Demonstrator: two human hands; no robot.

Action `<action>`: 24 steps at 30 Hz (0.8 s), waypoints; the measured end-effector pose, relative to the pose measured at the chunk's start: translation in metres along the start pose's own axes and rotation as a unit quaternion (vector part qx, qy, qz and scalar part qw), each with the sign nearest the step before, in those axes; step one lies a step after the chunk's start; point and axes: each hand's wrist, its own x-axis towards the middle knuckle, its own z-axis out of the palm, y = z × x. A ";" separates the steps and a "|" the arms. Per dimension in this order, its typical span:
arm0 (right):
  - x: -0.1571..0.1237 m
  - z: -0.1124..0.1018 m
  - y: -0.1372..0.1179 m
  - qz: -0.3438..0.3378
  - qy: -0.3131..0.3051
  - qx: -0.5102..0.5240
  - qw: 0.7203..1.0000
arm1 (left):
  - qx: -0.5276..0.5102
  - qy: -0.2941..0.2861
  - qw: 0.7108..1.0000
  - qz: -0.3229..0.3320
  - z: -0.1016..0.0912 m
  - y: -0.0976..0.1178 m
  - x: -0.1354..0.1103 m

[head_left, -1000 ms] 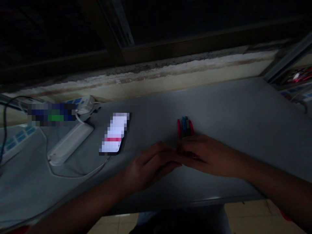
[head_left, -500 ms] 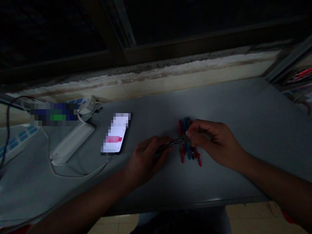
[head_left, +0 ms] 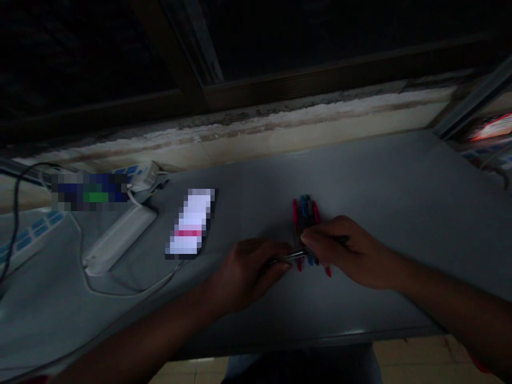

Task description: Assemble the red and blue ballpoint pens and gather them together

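The left hand (head_left: 248,274) and right hand (head_left: 349,255) each hold a closed grip on a thin silver metal rod (head_left: 294,256), which lies across a bunch of slim red and blue markers (head_left: 304,210) on the grey surface (head_left: 400,186).

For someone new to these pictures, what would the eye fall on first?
The lit phone lies on the grey table top left of centre. To its right, the left hand and right hand meet over red and blue pens, a metal piece between them.

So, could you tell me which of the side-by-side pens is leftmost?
The pink pen on the outer left; a blue pen and a dark pen separate it from the other pink pen.
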 end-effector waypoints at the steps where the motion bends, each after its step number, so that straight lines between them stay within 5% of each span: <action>1: 0.000 -0.001 0.001 0.000 -0.006 -0.007 1.000 | -0.015 -0.010 1.000 -0.013 0.000 0.001 0.000; 8: -0.003 -0.012 0.004 -0.080 -0.058 -0.074 0.992 | -0.219 -0.115 0.957 -0.151 -0.007 0.008 0.003; 13: -0.002 -0.014 0.000 -0.168 -0.069 -0.132 0.974 | -0.274 -0.169 0.931 -0.170 -0.013 0.012 0.008; 18: -0.001 -0.012 0.004 -0.157 -0.079 -0.110 0.978 | -0.346 -0.216 0.893 -0.190 -0.017 0.015 0.009; 20: -0.001 -0.010 0.008 -0.109 -0.079 -0.069 0.988 | -0.331 -0.204 0.902 -0.190 -0.016 0.017 0.008; 24: -0.001 -0.005 0.011 0.008 -0.126 -0.019 0.992 | -0.189 -0.160 0.963 -0.107 -0.009 0.015 0.002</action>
